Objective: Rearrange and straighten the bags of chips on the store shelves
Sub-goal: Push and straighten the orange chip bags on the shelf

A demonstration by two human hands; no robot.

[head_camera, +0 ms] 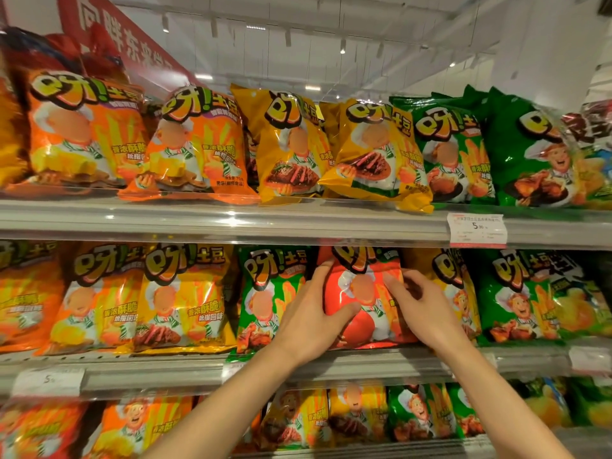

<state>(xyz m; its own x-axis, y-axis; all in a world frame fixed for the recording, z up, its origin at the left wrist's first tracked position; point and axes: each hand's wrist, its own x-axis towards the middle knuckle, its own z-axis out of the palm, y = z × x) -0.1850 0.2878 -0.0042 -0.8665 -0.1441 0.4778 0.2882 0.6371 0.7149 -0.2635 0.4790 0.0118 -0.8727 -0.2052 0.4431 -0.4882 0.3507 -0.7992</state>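
- Gripping a red chip bag [359,293] with both hands on the middle shelf [198,369], roughly centre of the row.
- Left hand [309,313] is sitting on the bag's left edge, fingers reaching up along the side and the thumb pressing across the front, so it's wrapping round that edge.
- Right hand [420,303] is doing the same on the right edge, fingers curling onto the front of the bag near the cartoon chef.
- Red bag is standing upright, bottom resting on the shelf, squeezed between a green bag [268,299] on its left and a yellow-orange bag [453,279] on its right, touching both as far as I can see.
- Further left on that shelf, yellow and orange bags are leaning in a row; further right, another green bag [516,299] is standing.
- Top shelf [231,220] is carrying orange, yellow and green bags, a couple of the yellow ones tilting and hanging over the front lip.
- A price tag [476,228] is showing on the top shelf rail at the right.
- Bottom row is holding more orange, yellow and green bags, pretty blurry.
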